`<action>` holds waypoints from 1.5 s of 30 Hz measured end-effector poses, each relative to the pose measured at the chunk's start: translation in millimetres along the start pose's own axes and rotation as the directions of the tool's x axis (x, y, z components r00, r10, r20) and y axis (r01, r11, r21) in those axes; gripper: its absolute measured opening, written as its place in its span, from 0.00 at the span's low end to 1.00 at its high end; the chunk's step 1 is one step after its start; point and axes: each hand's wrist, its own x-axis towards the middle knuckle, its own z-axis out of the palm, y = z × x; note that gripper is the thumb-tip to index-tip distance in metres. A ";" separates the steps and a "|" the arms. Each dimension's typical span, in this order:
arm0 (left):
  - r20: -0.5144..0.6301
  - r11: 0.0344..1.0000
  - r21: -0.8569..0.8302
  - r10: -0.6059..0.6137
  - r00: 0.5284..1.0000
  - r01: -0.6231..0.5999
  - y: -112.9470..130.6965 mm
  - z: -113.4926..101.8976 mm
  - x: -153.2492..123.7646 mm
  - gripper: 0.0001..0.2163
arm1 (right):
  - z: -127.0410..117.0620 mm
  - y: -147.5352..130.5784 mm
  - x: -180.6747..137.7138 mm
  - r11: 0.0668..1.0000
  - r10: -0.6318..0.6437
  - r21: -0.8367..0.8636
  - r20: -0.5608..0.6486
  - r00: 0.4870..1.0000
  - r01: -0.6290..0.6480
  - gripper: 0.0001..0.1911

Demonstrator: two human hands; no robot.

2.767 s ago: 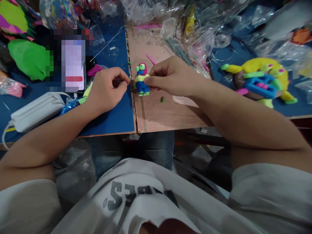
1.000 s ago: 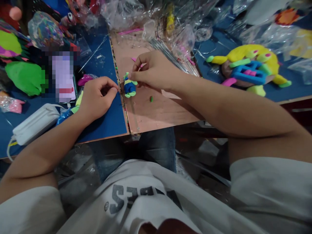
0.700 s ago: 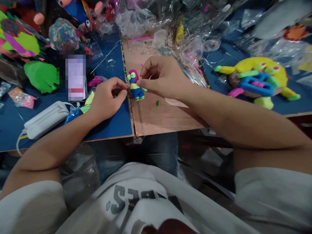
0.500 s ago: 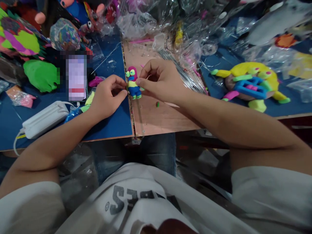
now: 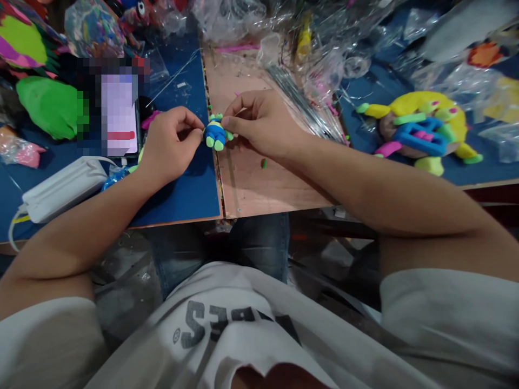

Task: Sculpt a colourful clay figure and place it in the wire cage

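Observation:
A small clay figurine (image 5: 215, 133) is held above the seam of the tabletop, with blue trousers, a yellow band at the middle and light green feet. It is tipped back, so its feet face me and its head is mostly out of sight. My left hand (image 5: 171, 141) pinches its left side between thumb and fingers. On the other side, my right hand (image 5: 263, 121) grips its right edge near the arm with thumb and forefinger. A tiny green bit of clay (image 5: 264, 163) lies on the wooden board (image 5: 279, 189) below my right wrist.
Left are a phone (image 5: 119, 113), a white power bank (image 5: 65, 189) and a green clay lump (image 5: 51, 108). Metal wires (image 5: 302, 102) and clear plastic wrap (image 5: 231, 24) lie behind my hands. A large yellow clay figure (image 5: 425, 129) sits at the right.
The figurine has tipped backward from upright, turning its feet toward me and its face away. Both hands have moved slightly up; my left fingers are now closer together at its side.

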 end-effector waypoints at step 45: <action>-0.197 0.917 -0.342 0.146 0.970 -0.207 -8.8 -6.3 -1.2 0.10 | -4.5 6.7 23.9 0.501 -0.811 -0.414 0.084 0.580 0.760 0.11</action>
